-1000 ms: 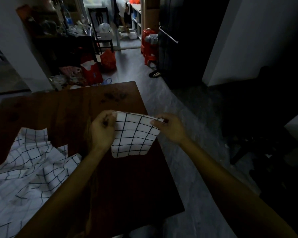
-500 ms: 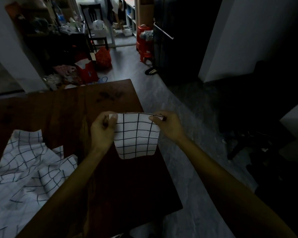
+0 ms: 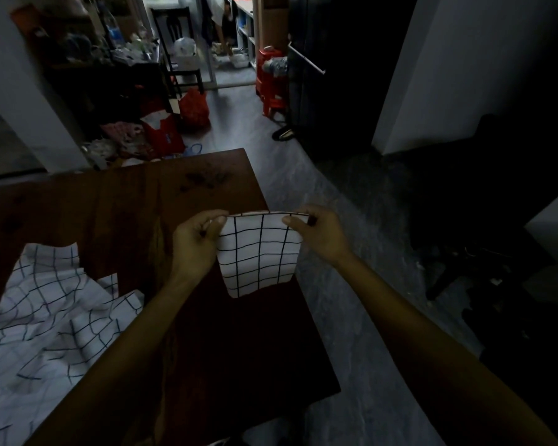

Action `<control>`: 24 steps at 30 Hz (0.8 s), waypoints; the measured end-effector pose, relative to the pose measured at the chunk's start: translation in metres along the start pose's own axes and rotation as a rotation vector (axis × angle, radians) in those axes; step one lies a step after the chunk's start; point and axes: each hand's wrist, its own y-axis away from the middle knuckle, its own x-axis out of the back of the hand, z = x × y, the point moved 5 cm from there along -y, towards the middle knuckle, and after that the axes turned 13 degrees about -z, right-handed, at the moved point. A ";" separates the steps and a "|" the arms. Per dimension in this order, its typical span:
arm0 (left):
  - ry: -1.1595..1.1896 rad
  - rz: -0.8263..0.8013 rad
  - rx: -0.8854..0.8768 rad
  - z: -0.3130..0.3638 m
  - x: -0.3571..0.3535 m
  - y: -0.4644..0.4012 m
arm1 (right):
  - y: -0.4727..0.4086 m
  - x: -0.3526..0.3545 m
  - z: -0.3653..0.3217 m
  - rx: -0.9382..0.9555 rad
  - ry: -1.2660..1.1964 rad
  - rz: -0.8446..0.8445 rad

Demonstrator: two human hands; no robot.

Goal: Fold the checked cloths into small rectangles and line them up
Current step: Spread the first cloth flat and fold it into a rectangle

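A white cloth with black checks (image 3: 260, 255), folded to a small rectangle, hangs in the air over the right edge of the dark wooden table (image 3: 116, 207). My left hand (image 3: 195, 243) pinches its top left corner and my right hand (image 3: 319, 235) pinches its top right corner, so the top edge is stretched level between them. A heap of unfolded checked cloths (image 3: 45, 320) lies crumpled on the table at the lower left.
The table's right edge runs close under the held cloth, with grey floor (image 3: 345, 284) beyond it. Red bags (image 3: 174, 123) and clutter lie on the floor past the far edge. A person (image 3: 221, 24) bends in the far doorway. Dark furniture (image 3: 484, 252) stands at the right.
The held cloth has gone from tilted to hanging straight, its top edge now level between my hands. Both hands have kept their grip.
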 end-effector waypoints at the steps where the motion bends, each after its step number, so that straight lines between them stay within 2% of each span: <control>1: -0.008 -0.002 -0.012 0.002 0.000 0.000 | 0.000 0.001 -0.001 0.003 0.004 0.000; 20: 0.002 -0.012 -0.025 0.012 -0.005 0.002 | -0.002 0.008 0.006 0.046 0.009 0.008; 22: -0.002 -0.011 -0.017 0.011 -0.005 0.002 | -0.002 0.010 0.006 0.035 0.040 0.007; 24: -0.024 -0.026 -0.021 0.012 -0.008 0.002 | 0.000 0.008 0.002 0.024 0.187 -0.014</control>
